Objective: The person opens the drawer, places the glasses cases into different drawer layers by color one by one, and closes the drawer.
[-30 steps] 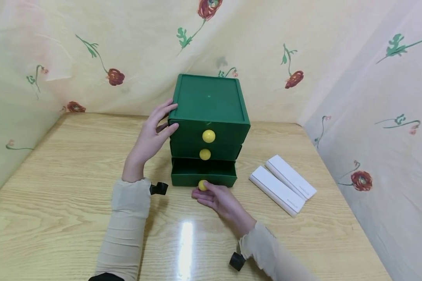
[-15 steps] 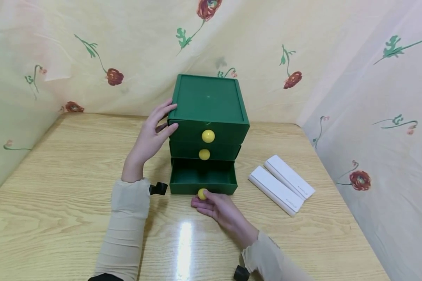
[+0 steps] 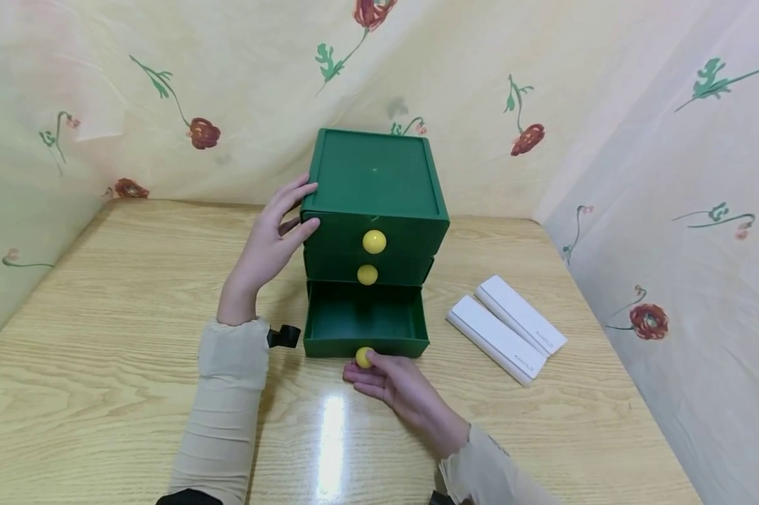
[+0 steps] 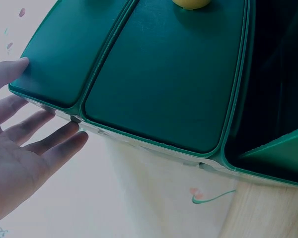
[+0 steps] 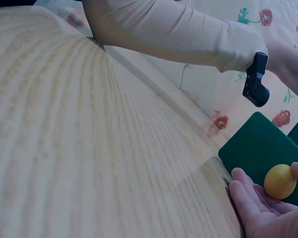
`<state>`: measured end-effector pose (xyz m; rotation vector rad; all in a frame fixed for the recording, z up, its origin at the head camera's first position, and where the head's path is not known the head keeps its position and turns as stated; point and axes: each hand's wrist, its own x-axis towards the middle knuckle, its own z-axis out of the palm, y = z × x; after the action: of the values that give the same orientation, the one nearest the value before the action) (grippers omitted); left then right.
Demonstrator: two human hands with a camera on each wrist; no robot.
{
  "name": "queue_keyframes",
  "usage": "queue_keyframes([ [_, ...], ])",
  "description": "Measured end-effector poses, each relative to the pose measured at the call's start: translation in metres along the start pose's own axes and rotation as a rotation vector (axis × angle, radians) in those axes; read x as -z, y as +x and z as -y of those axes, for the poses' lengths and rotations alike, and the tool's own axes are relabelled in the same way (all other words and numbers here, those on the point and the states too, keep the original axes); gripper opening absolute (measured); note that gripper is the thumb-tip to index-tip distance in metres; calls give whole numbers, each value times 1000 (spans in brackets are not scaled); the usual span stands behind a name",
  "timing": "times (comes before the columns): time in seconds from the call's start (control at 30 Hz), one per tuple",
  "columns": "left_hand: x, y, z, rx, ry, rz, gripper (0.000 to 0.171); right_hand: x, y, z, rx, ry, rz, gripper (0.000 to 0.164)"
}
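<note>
A green drawer cabinet (image 3: 373, 168) with round yellow knobs stands at the back of the table. Its bottom drawer (image 3: 335, 347) is pulled out, and no contents show inside. The two drawers above are closed. My right hand (image 3: 411, 396) pinches the bottom drawer's yellow knob (image 3: 363, 358) between thumb and fingers. In the right wrist view the knob (image 5: 280, 182) lies between the thumb and the extended fingers. My left hand (image 3: 266, 245) rests on the cabinet's upper left side. Its thumb (image 4: 15, 73) is at the front face, the other fingers spread along the side.
Two white oblong boxes (image 3: 499, 340) lie side by side on the wooden table (image 3: 102, 351), right of the cabinet. A flower-patterned cloth (image 3: 228, 84) hangs behind, close to the cabinet's back, and runs along both sides.
My right hand has drawn the bottom drawer farther out toward me, opening up more of its inside. The left hand has stayed on the cabinet's side.
</note>
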<state>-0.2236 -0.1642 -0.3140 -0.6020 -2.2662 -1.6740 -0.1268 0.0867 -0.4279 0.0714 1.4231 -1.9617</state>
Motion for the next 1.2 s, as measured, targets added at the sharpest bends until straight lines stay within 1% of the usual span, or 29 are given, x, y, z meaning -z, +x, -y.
queue_keyframes([
  [0.23, 0, 1, 0, 4, 1, 1, 49, -2, -5, -3, -13, 22, -20, 51],
  [0.37, 0, 1, 1, 3, -3, 1, 48, -3, -7, -4, -6, 18, -13, 52],
  [0.7, 1, 1, 2, 3, -9, 2, 49, -5, -13, -8, -35, 17, -9, 51],
  [0.9, 2, 1, 2, 0, -5, 1, 49, -8, -16, -8, -41, -33, 1, 52],
  [1.1, 2, 1, 1, -3, -7, 1, 48, -11, -16, -9, -37, -98, -18, 51],
  [1.2, 2, 2, 1, -2, -3, 2, 48, -11, -16, -10, -31, -131, -14, 50],
])
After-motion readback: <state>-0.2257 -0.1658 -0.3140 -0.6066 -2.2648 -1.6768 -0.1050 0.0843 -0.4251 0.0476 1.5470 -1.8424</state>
